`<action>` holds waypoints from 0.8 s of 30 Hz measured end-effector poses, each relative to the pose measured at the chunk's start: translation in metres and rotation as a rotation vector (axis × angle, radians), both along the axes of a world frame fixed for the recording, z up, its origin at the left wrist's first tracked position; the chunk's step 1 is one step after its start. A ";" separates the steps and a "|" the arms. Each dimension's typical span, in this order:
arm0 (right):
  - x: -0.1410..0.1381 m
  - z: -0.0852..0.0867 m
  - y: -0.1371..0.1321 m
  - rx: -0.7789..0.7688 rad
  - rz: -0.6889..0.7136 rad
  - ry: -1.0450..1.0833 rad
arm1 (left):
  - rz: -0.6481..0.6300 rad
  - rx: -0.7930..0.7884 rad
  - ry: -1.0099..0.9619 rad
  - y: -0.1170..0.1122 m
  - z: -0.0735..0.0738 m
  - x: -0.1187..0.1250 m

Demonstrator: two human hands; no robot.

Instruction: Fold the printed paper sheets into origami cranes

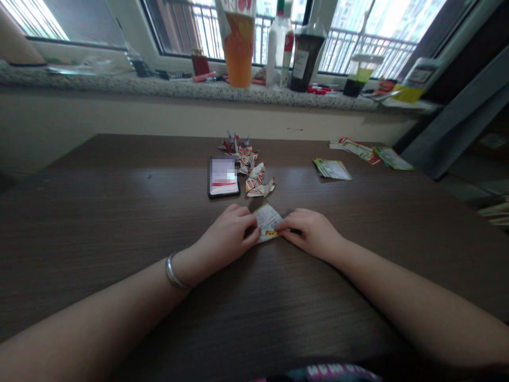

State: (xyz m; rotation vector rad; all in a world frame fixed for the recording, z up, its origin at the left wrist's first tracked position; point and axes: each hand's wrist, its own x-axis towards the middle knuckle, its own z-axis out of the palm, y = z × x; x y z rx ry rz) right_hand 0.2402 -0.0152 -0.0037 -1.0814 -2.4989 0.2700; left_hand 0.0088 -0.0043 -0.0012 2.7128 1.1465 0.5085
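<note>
A small creased sheet of printed paper [268, 217], whitish with green edges and a yellow-red label, lies on the brown table between my hands. My left hand [236, 229], with a silver bangle at its wrist, pinches the sheet's left side. On the opposite side, the fingertips of my right hand [304, 231] are closed at the paper's right corner. Just beyond are folded paper figures [258, 183] made from similar printed paper, and a phone [224, 178] with a lit, blurred screen lies to their left.
A stack of printed paper pieces [332, 169] lies at the back right, with paper strips [358, 150] and another green piece [393, 158] beyond. Along the stone windowsill [178, 87] stand an orange drink cup [239, 50], a dark cup [306, 61] and several bottles.
</note>
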 end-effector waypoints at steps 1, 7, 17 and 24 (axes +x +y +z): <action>0.000 0.000 0.000 0.012 0.012 -0.001 | 0.006 0.004 0.000 0.000 -0.001 0.000; 0.000 -0.001 -0.003 0.098 0.039 -0.055 | 0.046 -0.016 0.009 0.000 0.000 0.000; 0.000 -0.001 -0.003 0.134 0.036 -0.113 | 0.071 -0.068 0.014 0.002 0.003 -0.001; 0.000 0.000 -0.006 0.169 0.018 -0.185 | 0.067 -0.021 0.094 0.002 0.003 0.002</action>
